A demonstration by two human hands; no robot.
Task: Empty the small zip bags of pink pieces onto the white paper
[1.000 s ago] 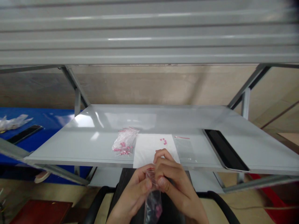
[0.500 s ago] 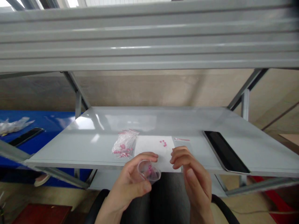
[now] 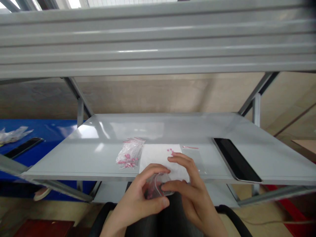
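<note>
A small clear plastic cup (image 3: 156, 185) is held by my left hand (image 3: 134, 200), its mouth tilted to the right. Pink bits, perhaps beads, show through its wall. My right hand (image 3: 195, 191) is at the cup's mouth with its fingers apart; one digit reaches the rim or just inside, while another stretches over the white paper (image 3: 153, 154). Several small round pink beads (image 3: 170, 150) lie near the paper's far right edge, some partly hidden by that fingertip. Left of the paper lies a clear zip bag (image 3: 129, 154) holding more pink beads.
Right of the paper lies a flat clear zip bag (image 3: 194, 156) with a red strip. A dark tablet (image 3: 237, 159) rests farther right on the grey table (image 3: 111, 126). At left, a blue table (image 3: 56, 130) holds a phone (image 3: 23, 147) and a plastic bag (image 3: 16, 134).
My right hand has moved left to the cup and spread its fingers. The cup has tilted to the right in my left hand. The view has shifted slightly.
</note>
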